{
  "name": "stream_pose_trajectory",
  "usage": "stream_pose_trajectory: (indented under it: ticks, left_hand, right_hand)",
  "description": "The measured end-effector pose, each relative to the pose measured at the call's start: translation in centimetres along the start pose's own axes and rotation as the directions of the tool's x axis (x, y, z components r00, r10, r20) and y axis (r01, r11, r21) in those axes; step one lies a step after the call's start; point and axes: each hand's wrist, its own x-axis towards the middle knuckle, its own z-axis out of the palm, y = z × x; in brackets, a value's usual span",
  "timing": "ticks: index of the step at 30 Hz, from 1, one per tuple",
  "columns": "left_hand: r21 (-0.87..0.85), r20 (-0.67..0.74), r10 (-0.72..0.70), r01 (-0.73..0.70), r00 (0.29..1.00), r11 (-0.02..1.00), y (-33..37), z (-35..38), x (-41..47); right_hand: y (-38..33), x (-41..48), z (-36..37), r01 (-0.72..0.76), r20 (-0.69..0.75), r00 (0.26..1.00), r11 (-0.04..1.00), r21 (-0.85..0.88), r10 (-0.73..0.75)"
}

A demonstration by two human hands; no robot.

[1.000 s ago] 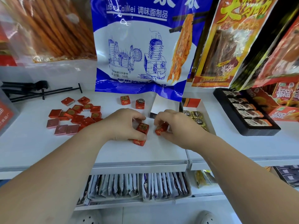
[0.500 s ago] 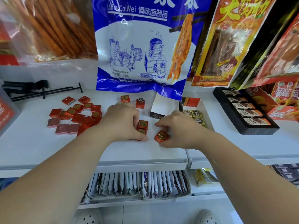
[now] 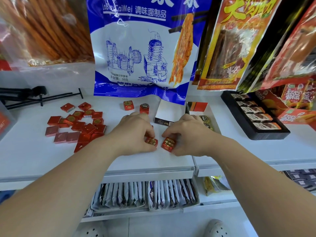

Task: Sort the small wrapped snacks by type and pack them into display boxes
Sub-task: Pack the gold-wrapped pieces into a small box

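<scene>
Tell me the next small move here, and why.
Probably slide both pieces rearward to the two matching cubes. The left grip pinches one gold-topped red cube, the right grip a second cube; the flat red squares lie apart on the left, so grouping the cubes keeps the types sorted.

On the shelf point(image 3: 25, 151), a pile of snacks point(image 3: 89, 128) lies left of the display box point(image 3: 168, 112), with a tray point(image 3: 266, 135) far right.

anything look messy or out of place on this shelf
The flat red packets at the shelf's left lie in a loose overlapping heap, some tilted. Two stray red cubes sit near the blue bag. Nothing looks torn.
</scene>
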Motion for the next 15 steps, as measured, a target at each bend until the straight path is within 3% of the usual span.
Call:
stream_pose_trajectory:
  ticks: [3,9,15]
  left_hand:
    - [-0.032,0.012,0.011,-0.011,1.000,0.999,-0.27,-0.27,-0.50]
    - [0.113,0.003,-0.099,0.098,0.995,0.989,0.06,-0.89,-0.56]
    - [0.004,0.006,-0.022,0.022,1.000,1.000,0.33,-0.35,-0.60]
  right_hand:
    - [0.26,-0.01,-0.04,-0.010,-0.046,0.999,0.999,-0.038,0.008]
    - [0.15,-0.22,0.10,-0.014,-0.059,0.998,0.997,-0.076,0.009]
    - [0.28,-0.28,0.19,0.011,-0.099,0.995,0.999,-0.041,-0.015]
